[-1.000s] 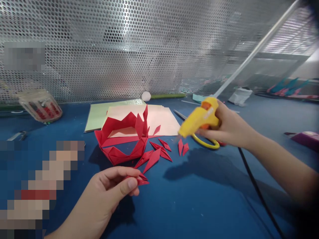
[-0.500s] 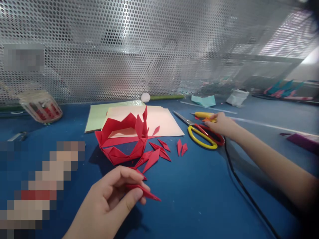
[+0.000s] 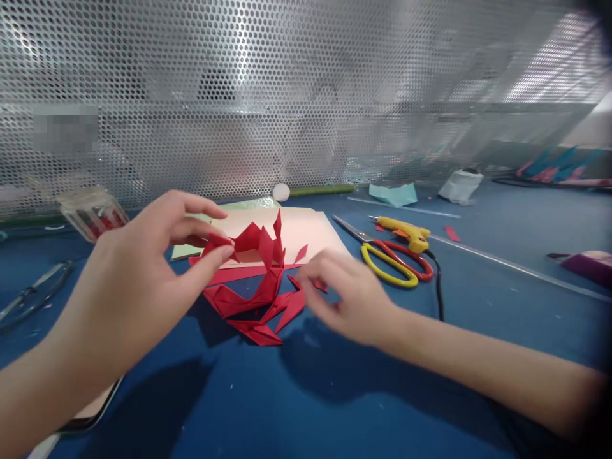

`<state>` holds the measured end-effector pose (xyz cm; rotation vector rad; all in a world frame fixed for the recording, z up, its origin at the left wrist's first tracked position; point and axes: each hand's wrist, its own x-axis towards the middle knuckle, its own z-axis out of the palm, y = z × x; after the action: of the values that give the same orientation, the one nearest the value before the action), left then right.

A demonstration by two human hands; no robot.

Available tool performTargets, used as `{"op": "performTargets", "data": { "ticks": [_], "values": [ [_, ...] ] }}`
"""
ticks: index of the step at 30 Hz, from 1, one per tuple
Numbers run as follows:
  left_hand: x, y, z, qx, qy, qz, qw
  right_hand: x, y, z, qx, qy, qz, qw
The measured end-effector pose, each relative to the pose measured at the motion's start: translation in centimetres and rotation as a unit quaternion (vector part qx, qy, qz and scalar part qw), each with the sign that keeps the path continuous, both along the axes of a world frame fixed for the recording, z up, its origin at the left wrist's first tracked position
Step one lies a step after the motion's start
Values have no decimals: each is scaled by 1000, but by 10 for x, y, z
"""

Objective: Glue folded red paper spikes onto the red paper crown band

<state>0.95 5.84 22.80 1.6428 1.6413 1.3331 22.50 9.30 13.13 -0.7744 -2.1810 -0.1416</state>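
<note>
Over the left side of the red paper ring, my left hand pinches a folded red paper piece between thumb and fingers. Its fingers hide part of the ring, so I cannot tell whether the piece touches it. My right hand, blurred by motion, is curled just right of the ring, over small red paper pieces. Whether its fingertips hold anything is unclear. Folded red pieces lie at the ring's front. A yellow glue gun rests beside scissors with red and yellow handles.
Behind the ring lie pale paper sheets. A glass jar stands at the left, above a cord-like loop. A phone is partly under my left arm. A clear glue stick and a purple object lie right.
My right hand has left the glue gun and moved left to the red pieces. My left hand has risen with the folded piece to the ring's left side.
</note>
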Motion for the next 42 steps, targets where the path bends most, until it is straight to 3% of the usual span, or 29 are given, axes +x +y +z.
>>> {"op": "performTargets", "data": {
  "ticks": [1, 2, 4, 6, 11, 20, 31, 42],
  "values": [
    [-1, 6, 2, 49, 127, -1, 991, -14, -13, -1, -14, -16, 67, 998],
    [-2, 12, 2, 72, 189, -31, 979, -26, -24, -3, -7, -48, 118, 992],
    [-4, 23, -2, 73, 222, -74, 970, -44, -40, -11, 42, -96, 170, 980],
    [-6, 31, -9, 35, 213, -103, 971, -55, -47, -17, 79, -83, 196, 974],
    [-10, 37, -24, -21, 208, -142, 968, -59, -42, -21, 69, -77, 188, 977],
    [-4, 35, -28, -95, 217, -171, 956, -54, -41, -21, 18, -136, 182, 974],
    [-6, 36, -33, -114, 233, -185, 948, -54, -38, -20, -87, -169, 217, 957],
    [-2, 35, -33, -132, 258, -185, 939, -53, -38, -21, -100, -176, 211, 956]
  ]
}}
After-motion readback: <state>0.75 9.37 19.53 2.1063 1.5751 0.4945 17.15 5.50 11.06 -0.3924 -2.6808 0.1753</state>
